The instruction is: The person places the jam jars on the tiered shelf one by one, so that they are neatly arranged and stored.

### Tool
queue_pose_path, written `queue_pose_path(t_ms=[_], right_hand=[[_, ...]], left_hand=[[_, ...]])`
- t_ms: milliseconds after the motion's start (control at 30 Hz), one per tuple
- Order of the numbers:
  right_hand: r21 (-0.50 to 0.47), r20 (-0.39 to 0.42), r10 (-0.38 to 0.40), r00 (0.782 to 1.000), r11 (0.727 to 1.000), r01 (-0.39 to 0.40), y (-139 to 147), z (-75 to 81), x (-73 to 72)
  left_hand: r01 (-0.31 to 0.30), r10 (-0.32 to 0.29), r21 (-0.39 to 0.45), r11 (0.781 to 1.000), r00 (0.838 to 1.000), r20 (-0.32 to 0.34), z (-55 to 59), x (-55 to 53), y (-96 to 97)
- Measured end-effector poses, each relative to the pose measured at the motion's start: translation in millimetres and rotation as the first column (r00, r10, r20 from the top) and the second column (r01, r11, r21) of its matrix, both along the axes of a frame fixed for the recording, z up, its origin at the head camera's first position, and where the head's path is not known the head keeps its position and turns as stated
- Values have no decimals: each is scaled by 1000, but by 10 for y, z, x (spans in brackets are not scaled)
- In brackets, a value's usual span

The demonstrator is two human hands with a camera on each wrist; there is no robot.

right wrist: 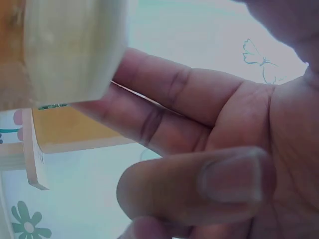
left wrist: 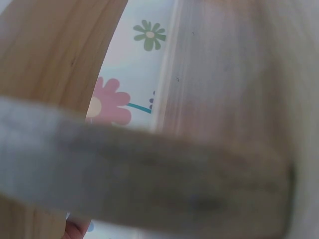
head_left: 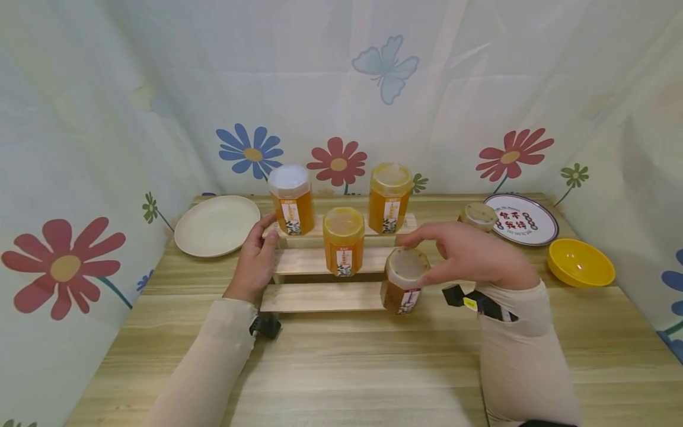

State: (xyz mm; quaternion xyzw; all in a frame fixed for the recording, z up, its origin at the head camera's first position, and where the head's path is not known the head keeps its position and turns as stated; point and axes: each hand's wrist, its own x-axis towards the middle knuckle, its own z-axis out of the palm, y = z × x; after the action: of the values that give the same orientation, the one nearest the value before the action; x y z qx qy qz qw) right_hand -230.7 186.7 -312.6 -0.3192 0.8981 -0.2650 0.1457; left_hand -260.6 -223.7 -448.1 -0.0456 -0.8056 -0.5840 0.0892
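A stepped wooden rack [head_left: 325,298] stands mid-table, holding several jars of amber honey. My right hand [head_left: 469,255] holds a honey jar [head_left: 402,281] by its lid at the right end of the lowest step, thumb in front and fingers behind. In the right wrist view, this jar [right wrist: 70,55] shows only in part beside the fingers. My left hand [head_left: 253,267] grips the left end of the upper steps. A white-lidded jar [head_left: 292,201] and a yellow-lidded jar [head_left: 391,198] stand on top; another yellow-lidded jar [head_left: 344,243] stands on the middle step.
One more jar [head_left: 478,216] stands behind my right hand, mostly hidden. A cream plate [head_left: 216,225] lies at the back left. At the right are a white plate with red lettering [head_left: 525,219] and a yellow bowl [head_left: 581,264]. A flowered curtain [head_left: 320,89] hangs behind the table.
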Motion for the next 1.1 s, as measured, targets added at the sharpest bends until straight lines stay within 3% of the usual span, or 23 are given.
queue_pose_path(t_ms=[300, 600, 1100], right_hand=[[-20, -18, 24, 1000, 999, -25, -14, -6, -4], [-52, -81, 63, 995, 996, -67, -228, -92, 11], [-53, -110, 75, 991, 995, -81, -548, -120, 110]], left_hand=[[-10, 10, -6, 1000, 1000, -20, -22, -17, -9], [-13, 12, -15, 1000, 1000, -15, -35, -6, -7], [-15, 14, -15, 1000, 1000, -27, -33, 1, 4]])
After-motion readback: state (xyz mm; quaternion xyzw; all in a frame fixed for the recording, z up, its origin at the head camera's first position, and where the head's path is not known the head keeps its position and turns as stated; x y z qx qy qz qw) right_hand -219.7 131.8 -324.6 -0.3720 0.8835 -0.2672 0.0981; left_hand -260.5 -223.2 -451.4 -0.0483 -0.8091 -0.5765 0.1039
